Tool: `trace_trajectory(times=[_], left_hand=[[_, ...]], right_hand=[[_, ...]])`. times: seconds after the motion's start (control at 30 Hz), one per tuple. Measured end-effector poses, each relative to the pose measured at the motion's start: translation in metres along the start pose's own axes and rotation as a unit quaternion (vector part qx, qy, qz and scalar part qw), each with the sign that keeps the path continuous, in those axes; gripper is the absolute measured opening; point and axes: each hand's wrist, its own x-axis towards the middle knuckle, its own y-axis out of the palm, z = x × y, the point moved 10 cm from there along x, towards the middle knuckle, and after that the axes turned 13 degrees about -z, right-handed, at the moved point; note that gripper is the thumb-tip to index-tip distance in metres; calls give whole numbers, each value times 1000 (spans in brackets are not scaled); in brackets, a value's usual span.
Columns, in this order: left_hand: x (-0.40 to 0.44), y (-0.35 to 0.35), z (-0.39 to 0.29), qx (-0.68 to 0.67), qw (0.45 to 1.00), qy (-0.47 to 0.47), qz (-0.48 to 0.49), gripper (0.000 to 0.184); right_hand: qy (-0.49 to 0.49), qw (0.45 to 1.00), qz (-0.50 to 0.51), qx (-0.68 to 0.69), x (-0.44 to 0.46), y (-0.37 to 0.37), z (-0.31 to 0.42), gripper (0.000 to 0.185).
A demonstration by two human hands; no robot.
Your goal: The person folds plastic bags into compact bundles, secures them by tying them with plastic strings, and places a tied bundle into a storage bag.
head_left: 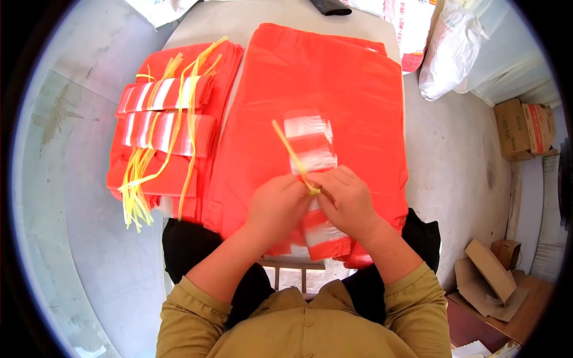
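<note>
My left hand [278, 204] and my right hand [345, 200] meet over a folded bundle of red-and-white striped plastic [311, 140]. Both are closed, pinching a yellow plastic tie strip [289, 146] that crosses the bundle's middle. One end of the strip sticks up to the upper left; a short piece shows between my fingertips. The bundle lies on a large stack of red plastic sheets [316, 71], its near end reaching the stack's front edge. My fingers partly hide the strip and the bundle's middle.
Left of the big stack, more striped bundles [164, 132] lie on red plastic, with loose yellow strips [138, 188] draped over them. A white sack [452, 51] stands at upper right. Cardboard boxes [518, 128] sit along the right side, and an opened carton [490, 283] lies lower right.
</note>
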Motion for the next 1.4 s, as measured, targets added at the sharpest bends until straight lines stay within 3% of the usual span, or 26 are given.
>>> trace_trajectory(times=[0.13,0.23,0.33,0.43,0.53,0.97,1.07,1.17,1.27,1.33,1.4], left_hand=[[-6,4,7,31,999,1,20,13],[-9,9,9,52,998,4,33,12],[-5,8,5,37,999,1,25,11],[-7,9,7,34,999,15,9,9],[-9,12,12,33,999,2,31,10],[-3,1,22,77,996,-24,39,10],[1,-13,18,71,996,-42,-24,11],[4,-28,22,40,987,-150,-36,14],[-9,-7,23,-40,990,-121,65,18],[-11,0,16,-65,990,-106,67,17],[-11,2,11,-74,990,-100,69,18]], right_hand=[[177,980,86,41,-12,10,-23,37],[143,984,98,30,-10,14,-18,40],[114,989,92,-11,-6,11,-10,30],[51,997,49,-37,-8,6,-5,28],[52,997,45,-38,-5,0,0,30],[108,986,123,-25,-15,-18,-14,38],[137,984,116,-2,-15,-22,-25,39],[193,977,85,-9,-12,-33,-37,44],[215,970,98,-48,-19,-29,-50,52],[201,971,112,-72,-21,-21,-49,56],[265,957,119,-2,-21,-20,-47,57]])
